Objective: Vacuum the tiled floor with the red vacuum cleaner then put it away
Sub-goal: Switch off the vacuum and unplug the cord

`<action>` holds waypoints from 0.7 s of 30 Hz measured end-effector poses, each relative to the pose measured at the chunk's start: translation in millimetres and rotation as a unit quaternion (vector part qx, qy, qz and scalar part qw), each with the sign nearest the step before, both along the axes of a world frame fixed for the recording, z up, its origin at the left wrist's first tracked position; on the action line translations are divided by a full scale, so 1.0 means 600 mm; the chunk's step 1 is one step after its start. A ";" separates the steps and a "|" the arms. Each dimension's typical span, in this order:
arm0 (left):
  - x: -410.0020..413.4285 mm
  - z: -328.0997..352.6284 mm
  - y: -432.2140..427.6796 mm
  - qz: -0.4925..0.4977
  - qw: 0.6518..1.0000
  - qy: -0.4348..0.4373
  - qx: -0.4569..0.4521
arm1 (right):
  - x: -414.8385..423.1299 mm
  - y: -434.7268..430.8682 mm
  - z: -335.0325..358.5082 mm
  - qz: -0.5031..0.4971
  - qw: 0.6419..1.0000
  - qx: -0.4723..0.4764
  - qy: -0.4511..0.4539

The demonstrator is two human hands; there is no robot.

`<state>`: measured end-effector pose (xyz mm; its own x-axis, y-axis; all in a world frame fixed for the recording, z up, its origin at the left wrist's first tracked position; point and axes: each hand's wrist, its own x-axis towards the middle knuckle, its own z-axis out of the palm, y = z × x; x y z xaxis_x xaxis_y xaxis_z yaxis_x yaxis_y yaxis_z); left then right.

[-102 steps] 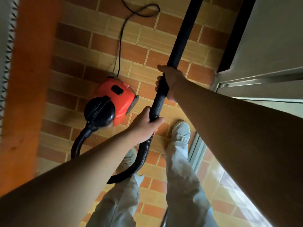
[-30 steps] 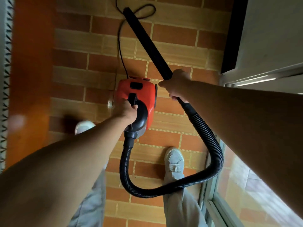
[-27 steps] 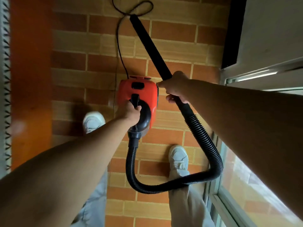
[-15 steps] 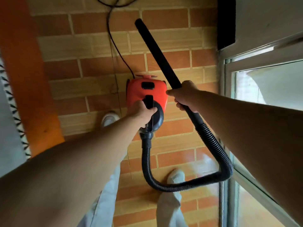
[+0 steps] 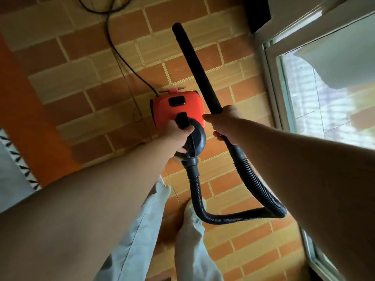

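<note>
Red vacuum cleaner point(image 5: 177, 109) up front, over the tiled floor point(image 5: 81, 98).
Left grip point(image 5: 175, 136) wraps its black handle point(image 5: 182, 119); right grip point(image 5: 225, 123) clasps the black tube point(image 5: 196, 65). Hose point(image 5: 254, 184) loops across the trousers point(image 5: 146, 230), cord point(image 5: 121, 55) trails ahead, window frame point(image 5: 272, 88) close right.

1. We see daylight entering through the glass-paned window point(image 5: 328, 94) at right, glaring pale.
2. The brick-patterned tiled floor point(image 5: 85, 82) sits dim and motion-blurred.
3. Wide-angle distortion bends the edges.
</note>
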<state>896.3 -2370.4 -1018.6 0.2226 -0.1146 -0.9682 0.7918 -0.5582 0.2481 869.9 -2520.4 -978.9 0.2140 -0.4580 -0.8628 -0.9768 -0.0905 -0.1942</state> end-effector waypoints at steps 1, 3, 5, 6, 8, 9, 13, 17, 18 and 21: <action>0.000 0.002 -0.002 -0.002 1.000 -0.002 -0.002 | -0.001 0.003 -0.001 -0.016 1.000 0.011 -0.005; 0.001 0.007 -0.002 -0.009 1.000 -0.009 -0.006 | -0.002 0.012 -0.001 -0.042 0.999 0.032 -0.015; 0.003 0.010 -0.001 -0.020 1.000 -0.014 -0.010 | -0.003 0.024 -0.002 -0.066 0.996 0.050 -0.023; 0.004 0.011 0.001 -0.024 1.000 -0.016 -0.010 | -0.004 0.030 -0.003 -0.077 0.995 0.056 -0.027; 0.011 0.018 0.006 -0.030 0.999 -0.019 -0.008 | -0.004 0.038 -0.007 -0.087 0.994 0.054 -0.033; 0.016 0.021 0.007 -0.038 0.999 -0.025 -0.006 | -0.004 0.039 -0.010 -0.087 0.994 0.047 -0.035; 0.053 0.018 0.020 -0.198 0.965 -0.169 0.031 | -0.001 0.040 -0.034 -0.097 0.994 0.037 -0.037; 0.099 0.005 0.042 -0.382 0.893 -0.237 0.006 | -0.005 0.043 -0.046 -0.130 0.990 0.052 -0.033; 0.109 0.002 0.048 -0.422 0.876 -0.234 -0.004 | -0.005 0.046 -0.045 -0.136 0.989 0.049 -0.027; 0.131 -0.006 0.050 -0.523 0.827 -0.200 -0.051 | -0.005 0.052 -0.048 -0.130 0.991 0.041 -0.008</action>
<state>975.1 -2340.6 -1022.0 0.2496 -0.5241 -0.8143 -0.2685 -0.8454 0.4618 866.7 -2489.4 -1008.0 0.1115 -0.4282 -0.8968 -0.9617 0.1809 -0.2060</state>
